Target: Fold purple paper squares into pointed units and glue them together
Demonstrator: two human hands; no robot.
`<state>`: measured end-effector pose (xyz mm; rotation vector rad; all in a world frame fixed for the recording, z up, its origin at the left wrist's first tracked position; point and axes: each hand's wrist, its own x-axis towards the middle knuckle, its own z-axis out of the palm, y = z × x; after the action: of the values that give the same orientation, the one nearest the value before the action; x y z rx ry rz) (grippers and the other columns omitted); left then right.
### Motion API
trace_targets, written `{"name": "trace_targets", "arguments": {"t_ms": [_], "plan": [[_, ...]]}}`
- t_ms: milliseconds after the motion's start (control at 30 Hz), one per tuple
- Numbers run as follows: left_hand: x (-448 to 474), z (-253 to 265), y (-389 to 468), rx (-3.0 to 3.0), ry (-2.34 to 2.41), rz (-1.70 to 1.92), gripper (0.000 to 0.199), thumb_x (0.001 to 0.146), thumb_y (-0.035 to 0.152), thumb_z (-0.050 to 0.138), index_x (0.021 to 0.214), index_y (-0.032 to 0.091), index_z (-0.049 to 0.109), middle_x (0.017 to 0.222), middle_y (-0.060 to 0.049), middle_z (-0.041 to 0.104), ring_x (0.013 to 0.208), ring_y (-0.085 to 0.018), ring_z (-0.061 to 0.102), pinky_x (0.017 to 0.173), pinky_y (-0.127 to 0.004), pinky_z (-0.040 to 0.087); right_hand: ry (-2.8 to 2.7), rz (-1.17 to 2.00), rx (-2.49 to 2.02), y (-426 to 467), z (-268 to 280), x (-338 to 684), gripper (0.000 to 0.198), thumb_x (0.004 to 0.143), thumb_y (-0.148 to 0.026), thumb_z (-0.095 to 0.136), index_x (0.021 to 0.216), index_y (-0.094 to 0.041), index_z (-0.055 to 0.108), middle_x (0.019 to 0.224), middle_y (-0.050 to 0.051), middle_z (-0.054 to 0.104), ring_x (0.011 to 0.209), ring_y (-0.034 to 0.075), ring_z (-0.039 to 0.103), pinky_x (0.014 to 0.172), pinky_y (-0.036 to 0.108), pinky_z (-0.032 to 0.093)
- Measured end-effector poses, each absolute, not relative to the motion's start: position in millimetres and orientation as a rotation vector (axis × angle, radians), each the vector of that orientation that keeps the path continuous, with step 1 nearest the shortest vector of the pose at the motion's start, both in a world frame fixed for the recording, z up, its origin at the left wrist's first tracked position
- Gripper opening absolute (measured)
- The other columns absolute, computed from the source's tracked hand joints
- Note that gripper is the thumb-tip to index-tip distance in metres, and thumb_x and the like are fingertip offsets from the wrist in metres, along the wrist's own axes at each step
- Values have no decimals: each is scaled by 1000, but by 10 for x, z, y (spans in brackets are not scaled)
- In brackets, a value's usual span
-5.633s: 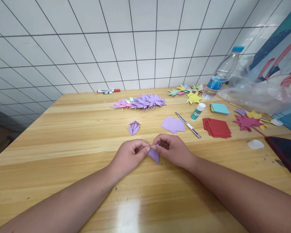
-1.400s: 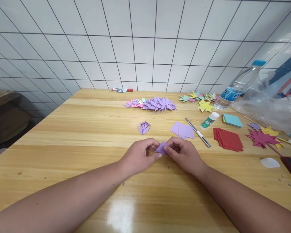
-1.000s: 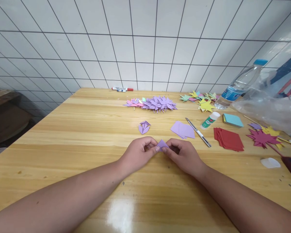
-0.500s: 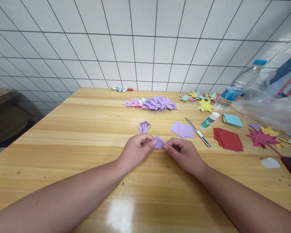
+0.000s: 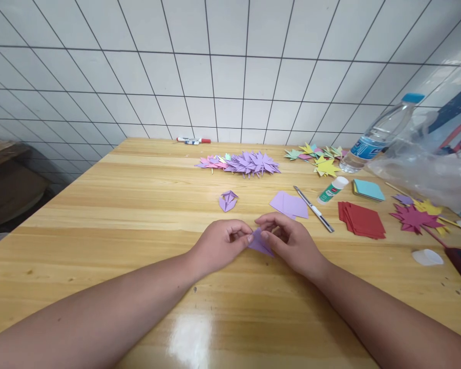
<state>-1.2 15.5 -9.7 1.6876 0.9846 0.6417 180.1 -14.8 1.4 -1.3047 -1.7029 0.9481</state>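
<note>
Head view: the left hand [image 5: 221, 246] pinches the left side of a small, folded purple paper piece [image 5: 260, 246] between thumb and fingers. The right hand [image 5: 290, 238] curls at the right side of the piece, just beside the left hand; whether it grips the paper cannot be told. The piece is located near the middle of the glossy, light-brown wooden tabletop [image 5: 111, 241], well apart from the rear and left edges. Toward the rear edge from the hands lie a folded purple paper petal shape [image 5: 228, 201] and flat purple paper sheets [image 5: 288, 203]. A slim silver utility knife [image 5: 314, 209] lies diagonally to the right of the sheets. Along the rear edge, left of centre, lies a red-capped white marker [image 5: 194, 140].
</note>
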Motion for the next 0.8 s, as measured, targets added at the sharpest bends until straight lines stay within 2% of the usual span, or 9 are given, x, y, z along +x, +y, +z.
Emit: {"name": "trace_targets", "arguments": {"t_ms": [100,200,433,800], "plan": [[-10,-93,140,1695,986,632,18,79,31,53,79,16,64,72,-2,64,65,-13,55,60,-22,42,-1757,925,-1328,-150,0,1787,10,78,-25,57,86,-19,61,69,1,61,59,11,54,51,21,43],[-6,-66,137,1669,992,627,18,78,30,54,80,15,64,72,-2,64,64,-13,55,60,-22,42,-1792,865,-1302,-148,-6,1789,7,78,-21,56,83,-20,61,72,1,62,62,11,56,54,21,45],[-15,-49,154,1589,943,632,17,77,28,55,81,14,64,75,-3,65,69,-14,57,65,-23,44,-1866,812,-1216,-145,16,1816,10,82,-20,53,80,-20,63,77,3,63,71,13,58,63,24,47],[-19,-38,177,1567,924,623,18,78,29,55,80,14,64,77,-3,65,73,-15,57,68,-25,44,-1898,731,-1117,-120,-28,1831,15,82,-16,52,79,-21,66,80,4,65,75,14,60,66,26,48]]}}
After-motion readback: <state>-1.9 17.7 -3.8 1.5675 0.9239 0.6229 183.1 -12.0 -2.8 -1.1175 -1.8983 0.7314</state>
